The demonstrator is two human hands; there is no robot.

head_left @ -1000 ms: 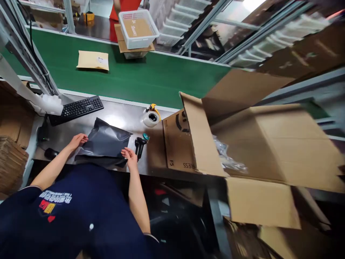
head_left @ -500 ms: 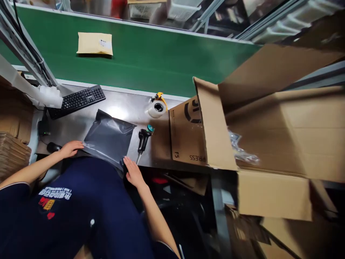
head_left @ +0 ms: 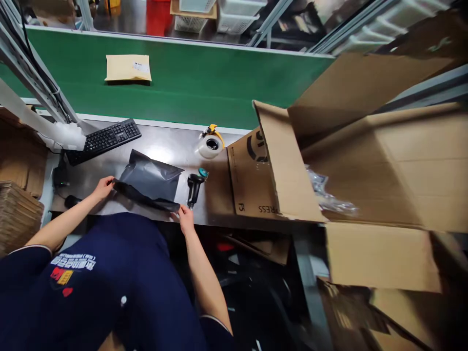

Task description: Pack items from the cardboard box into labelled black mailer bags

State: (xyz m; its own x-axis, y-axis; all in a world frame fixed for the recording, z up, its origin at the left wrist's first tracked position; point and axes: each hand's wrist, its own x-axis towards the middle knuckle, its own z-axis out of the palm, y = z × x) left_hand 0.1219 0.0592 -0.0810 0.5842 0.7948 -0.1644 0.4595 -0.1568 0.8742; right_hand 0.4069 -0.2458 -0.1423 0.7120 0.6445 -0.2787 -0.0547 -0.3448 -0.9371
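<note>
The dark plastic bag (head_left: 153,174) lies on the metal worktop (head_left: 170,144) beside the black scanner (head_left: 194,188), its near edge folded up and pinched at one end by the left hand's (head_left: 103,189) fingers, at the other by the right hand's (head_left: 186,219).

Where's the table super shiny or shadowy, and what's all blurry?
Head view: white glare on the metal table, between the dark plastic bag and tape roll; a shadow just left of the cardboard box; white crates at top right look smeared.
</note>
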